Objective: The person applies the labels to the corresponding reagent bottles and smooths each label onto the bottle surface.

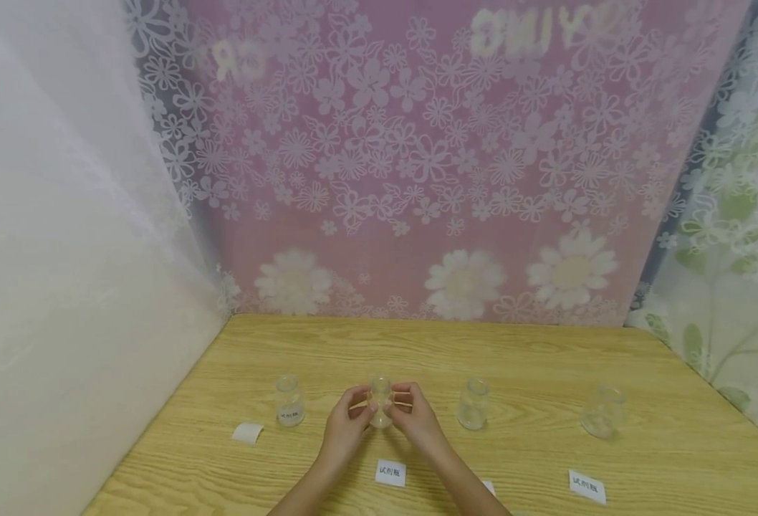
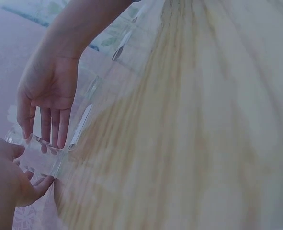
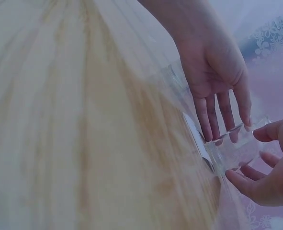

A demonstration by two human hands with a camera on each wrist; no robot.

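Note:
In the head view a small clear glass bottle (image 1: 381, 388) stands near the middle of the table, between both hands. My left hand (image 1: 343, 428) grips it from the left, my right hand (image 1: 420, 424) from the right, thumbs on the near side. The left wrist view shows the glass bottle (image 2: 41, 157) with fingers of both hands on its sides. Below it on the table lies a white paper label (image 1: 390, 472) with handwritten characters. To the left is another glass bottle (image 1: 289, 394) bearing a similar label low on its front.
Two more glass bottles stand to the right, one nearer (image 1: 473, 405) and one farther out (image 1: 602, 413). A written paper label (image 1: 587, 486) lies at front right, and a curled blank paper piece (image 1: 247, 432) at left. My right forearm partly covers another white paper (image 1: 488, 487).

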